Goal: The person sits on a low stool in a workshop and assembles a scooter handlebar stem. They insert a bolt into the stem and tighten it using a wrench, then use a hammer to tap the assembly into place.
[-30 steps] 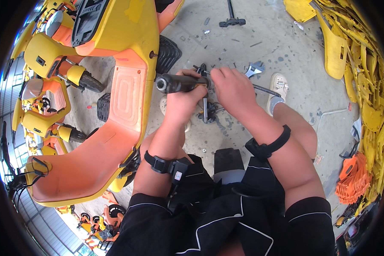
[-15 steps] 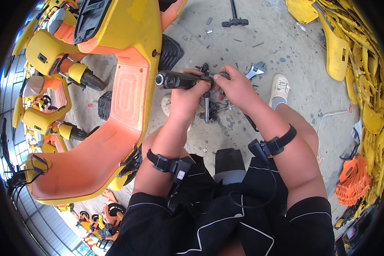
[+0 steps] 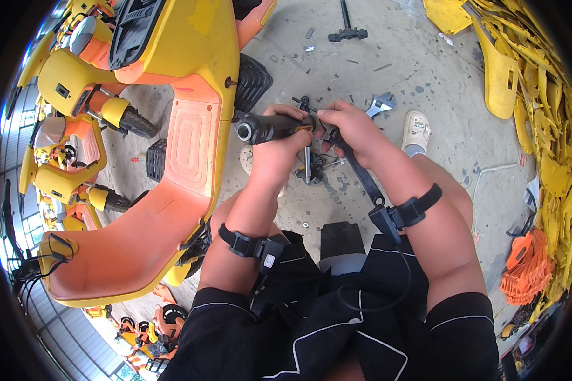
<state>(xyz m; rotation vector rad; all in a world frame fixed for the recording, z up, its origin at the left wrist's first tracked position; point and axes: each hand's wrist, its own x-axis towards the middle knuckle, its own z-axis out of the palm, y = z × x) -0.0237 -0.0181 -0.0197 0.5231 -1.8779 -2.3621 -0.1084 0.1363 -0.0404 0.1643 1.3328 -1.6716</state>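
My left hand [image 3: 278,138] wraps round a black tubular part [image 3: 260,129] with a hollow round metal end pointing left. Close beside it, my right hand [image 3: 353,130] grips a long black bar [image 3: 363,178] that slants down toward my right forearm and has a round end. Both hands meet near the inner end of the tubular part; the fingers hide where the two pieces touch. Under them a slim silver rod [image 3: 307,166] stands over dark metal parts [image 3: 313,176] on the floor. An adjustable wrench [image 3: 381,104] lies past my right hand.
To the left stands a yellow and orange scooter body [image 3: 194,136], with more scooters behind it. A black stem with a crosspiece [image 3: 347,34] lies ahead on the concrete. Yellow panels [image 3: 556,152] and orange parts [image 3: 526,270] are piled at the right.
The tubular part has turned, so its hollow end now faces me more and sits slightly lower. The black bar has swung into view below my right hand, which has shifted slightly.
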